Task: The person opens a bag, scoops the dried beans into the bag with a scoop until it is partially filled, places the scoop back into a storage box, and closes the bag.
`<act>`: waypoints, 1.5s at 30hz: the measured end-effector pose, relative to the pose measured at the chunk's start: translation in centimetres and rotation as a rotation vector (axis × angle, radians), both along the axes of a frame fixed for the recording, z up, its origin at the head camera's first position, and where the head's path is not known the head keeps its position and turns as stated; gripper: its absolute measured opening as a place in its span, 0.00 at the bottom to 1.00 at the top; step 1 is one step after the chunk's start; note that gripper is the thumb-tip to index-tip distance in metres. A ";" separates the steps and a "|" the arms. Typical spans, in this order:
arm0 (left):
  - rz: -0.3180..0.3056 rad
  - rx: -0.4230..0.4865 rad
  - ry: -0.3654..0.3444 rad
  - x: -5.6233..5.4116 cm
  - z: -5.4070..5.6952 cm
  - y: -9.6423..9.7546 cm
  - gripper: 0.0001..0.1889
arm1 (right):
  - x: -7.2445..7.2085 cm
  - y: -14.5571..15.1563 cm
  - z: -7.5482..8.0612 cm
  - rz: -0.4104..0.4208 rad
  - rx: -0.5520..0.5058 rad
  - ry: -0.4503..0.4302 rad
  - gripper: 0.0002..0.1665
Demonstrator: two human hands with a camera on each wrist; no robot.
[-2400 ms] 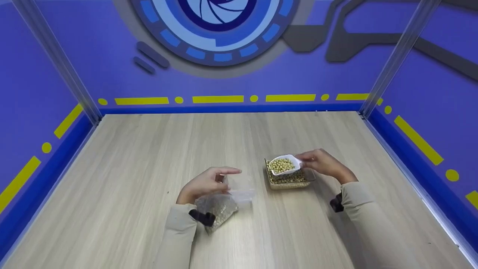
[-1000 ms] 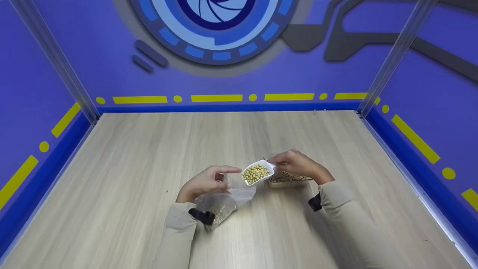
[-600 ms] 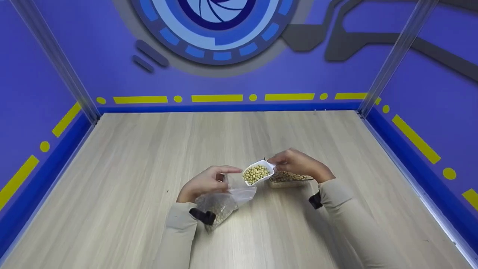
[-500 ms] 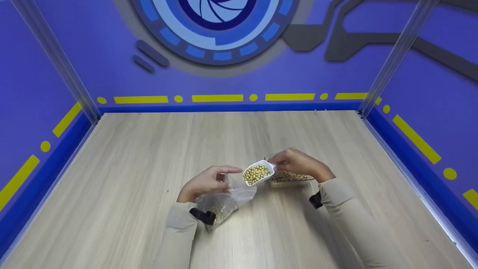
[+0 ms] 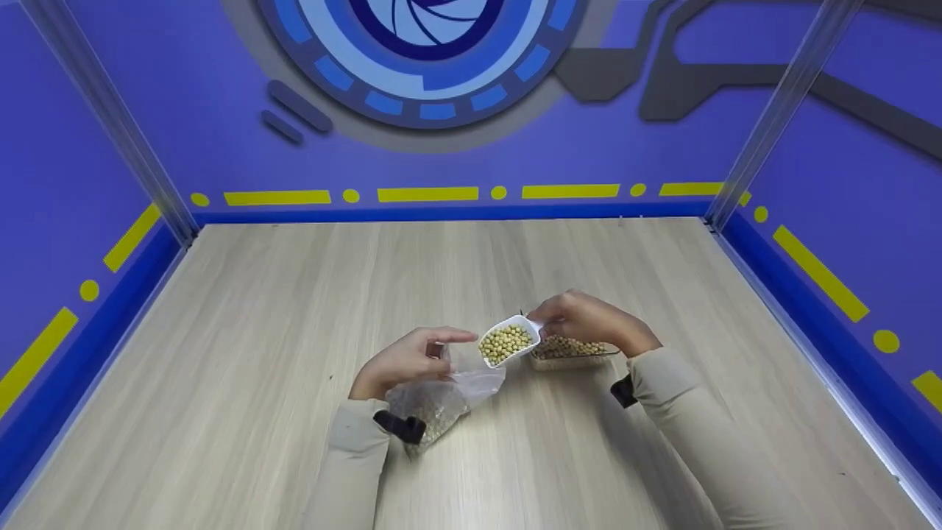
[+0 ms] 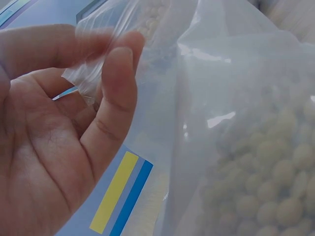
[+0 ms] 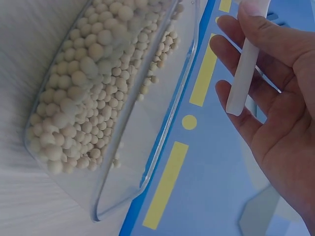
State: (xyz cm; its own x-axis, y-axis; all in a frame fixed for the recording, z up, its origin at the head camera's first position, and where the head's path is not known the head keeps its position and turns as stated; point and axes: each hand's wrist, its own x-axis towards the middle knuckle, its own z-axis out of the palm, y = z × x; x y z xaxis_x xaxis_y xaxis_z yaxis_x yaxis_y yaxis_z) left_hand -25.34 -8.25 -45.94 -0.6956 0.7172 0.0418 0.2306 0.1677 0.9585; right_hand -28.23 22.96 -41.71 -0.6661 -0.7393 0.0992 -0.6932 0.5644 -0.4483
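Observation:
My left hand (image 5: 399, 364) pinches the rim of a clear plastic bag (image 5: 430, 405), its mouth held apart. In the left wrist view, thumb and fingers grip the bag's edge, and round beans (image 6: 275, 191) show through the plastic lower down. My right hand (image 5: 592, 322) holds a white scoop (image 5: 533, 329) by its handle (image 7: 243, 81). Pale yellow beans (image 5: 504, 344), like soybeans, fill the scoop. Its front edge sits beside my left fingertips, close over the bag's mouth. The scoop's bowl is out of the right wrist view.
Right behind the scoop stands a clear rectangular container (image 5: 574, 364) of the same beans, partly covered by my right hand. All this is on a wooden table (image 5: 294, 294), with blue panels (image 5: 147, 88) walling its back and sides.
The right hand has carried the filled scoop left, from over the container to the bag's mouth. Over the last second both hands have stayed nearly still.

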 end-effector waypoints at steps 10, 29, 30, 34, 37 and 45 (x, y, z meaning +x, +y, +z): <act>0.010 -0.004 -0.019 0.0 0.0 0.0 0.30 | 0.1 -0.2 0.6 0.035 0.014 0.024 0.12; -0.014 0.051 -0.103 0.2 0.1 0.1 0.30 | 0.2 -0.6 1.5 0.039 0.045 0.025 0.11; -0.014 0.049 -0.095 0.2 0.0 0.1 0.30 | 0.3 -0.6 1.5 0.040 0.044 0.025 0.12; -0.016 0.045 -0.071 0.1 0.0 0.0 0.30 | 0.3 -0.7 1.7 0.040 0.048 0.022 0.12; -0.015 0.044 -0.059 0.2 0.1 0.0 0.29 | 0.3 -0.8 1.7 0.040 0.057 0.027 0.12; -0.012 0.037 -0.027 0.1 0.0 0.0 0.29 | 0.3 -0.9 2.0 0.045 0.078 0.041 0.12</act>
